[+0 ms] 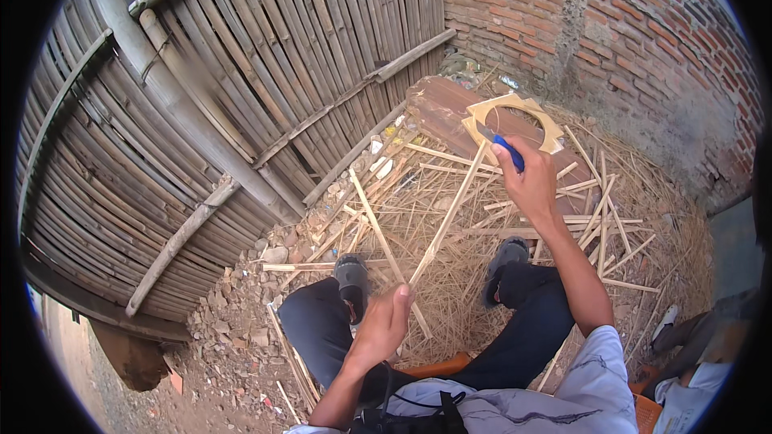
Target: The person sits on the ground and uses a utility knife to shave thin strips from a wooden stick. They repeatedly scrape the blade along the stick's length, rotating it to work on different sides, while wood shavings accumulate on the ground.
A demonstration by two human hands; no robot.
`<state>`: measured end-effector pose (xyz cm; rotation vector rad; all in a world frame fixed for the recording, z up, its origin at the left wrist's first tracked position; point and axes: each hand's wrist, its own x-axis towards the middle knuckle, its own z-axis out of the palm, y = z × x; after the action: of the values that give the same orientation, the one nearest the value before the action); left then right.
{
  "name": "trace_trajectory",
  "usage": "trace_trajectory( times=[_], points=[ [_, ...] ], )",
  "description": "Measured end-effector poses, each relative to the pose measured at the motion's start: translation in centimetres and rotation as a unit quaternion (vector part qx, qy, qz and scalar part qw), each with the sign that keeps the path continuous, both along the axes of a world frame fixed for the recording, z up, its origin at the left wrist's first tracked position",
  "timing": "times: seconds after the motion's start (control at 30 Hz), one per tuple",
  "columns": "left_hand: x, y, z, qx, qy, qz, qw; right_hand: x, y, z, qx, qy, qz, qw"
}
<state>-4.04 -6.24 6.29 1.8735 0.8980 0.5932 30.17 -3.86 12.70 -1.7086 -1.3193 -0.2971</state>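
My left hand (381, 325) is closed round the near end of a pale bamboo strip (447, 229), which slants up and away to the right. In my right hand (532, 180) is a knife (510, 153) with a blue handle. Its short grey blade points up and left, close to the strip's far end; whether it touches the strip I cannot tell. Just beyond the knife lies a tan board (550, 133) with a big round hole and a notched edge. It rests on a reddish-brown plank (438, 116).
Loose bamboo strips (605, 217) and fine shavings (438, 305) cover the ground round my feet. A bamboo fence (322, 40) rises at the left, a brick wall (555, 24) at the back right. Stones (275, 255) lie along the fence. Another person's leg (687, 329) shows at the right edge.
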Motion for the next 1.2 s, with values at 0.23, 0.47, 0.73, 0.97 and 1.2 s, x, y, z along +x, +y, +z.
trace_trajectory(
  times=[0.23, 0.47, 0.73, 0.97, 1.2],
  points=[
    [-2.3, 0.6, 0.0, -0.043, 0.032, 0.005, 0.999, 5.7, 0.3, -0.7, -0.072, 0.029, -0.098, 0.992],
    [0.9, 2.0, 6.6, 0.108, 0.022, 0.006, 0.994, 5.7, 0.1, -3.1, -0.255, 0.009, -0.062, 0.965],
    [4.1, 5.7, 5.8, 0.029, 0.023, 0.033, 0.999, 5.1, 0.5, -3.7, -0.223, -0.001, -0.026, 0.974],
    [3.7, 7.1, 2.2, -0.033, -0.095, -0.027, 0.995, 3.9, 0.3, -2.7, -0.080, 0.067, 0.020, 0.994],
    [1.9, 6.5, 3.6, -0.253, -0.100, -0.061, 0.960, -1.4, -1.3, -0.7, -0.033, 0.044, 0.146, 0.988]
  ],
)
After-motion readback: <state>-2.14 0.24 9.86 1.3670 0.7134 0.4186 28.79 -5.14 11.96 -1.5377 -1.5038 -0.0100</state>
